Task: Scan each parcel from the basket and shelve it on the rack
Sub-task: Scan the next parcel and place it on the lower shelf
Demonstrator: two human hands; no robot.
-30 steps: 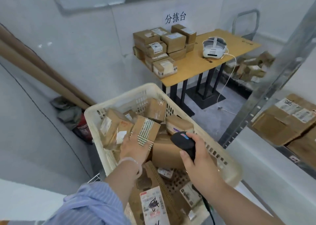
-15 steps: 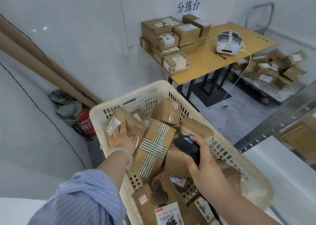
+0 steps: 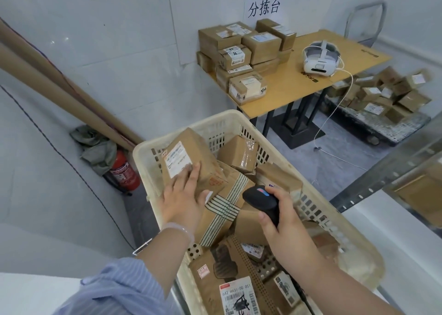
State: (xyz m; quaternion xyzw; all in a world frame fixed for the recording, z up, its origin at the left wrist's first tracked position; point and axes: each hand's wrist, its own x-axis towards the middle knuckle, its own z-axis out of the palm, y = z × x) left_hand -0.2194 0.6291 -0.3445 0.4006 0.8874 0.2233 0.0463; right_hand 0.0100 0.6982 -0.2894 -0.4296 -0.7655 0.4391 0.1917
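Note:
A cream plastic basket in front of me holds several brown cardboard parcels. My left hand grips a labelled parcel at the basket's left side, tilted up so its white label faces me. A parcel bound with green striped tape lies just to its right. My right hand holds a black barcode scanner over the middle of the basket, pointing left toward the lifted parcel. Part of the metal rack shows at the right edge.
A wooden table behind the basket carries a stack of parcels and a white headset with a cable. A flat cart of parcels stands at far right. A red fire extinguisher and cardboard tubes lean at left.
My left hand left the striped-tape parcel, moved left to the labelled parcel and has tipped it up out of the pile. The scanner hand stayed over the basket.

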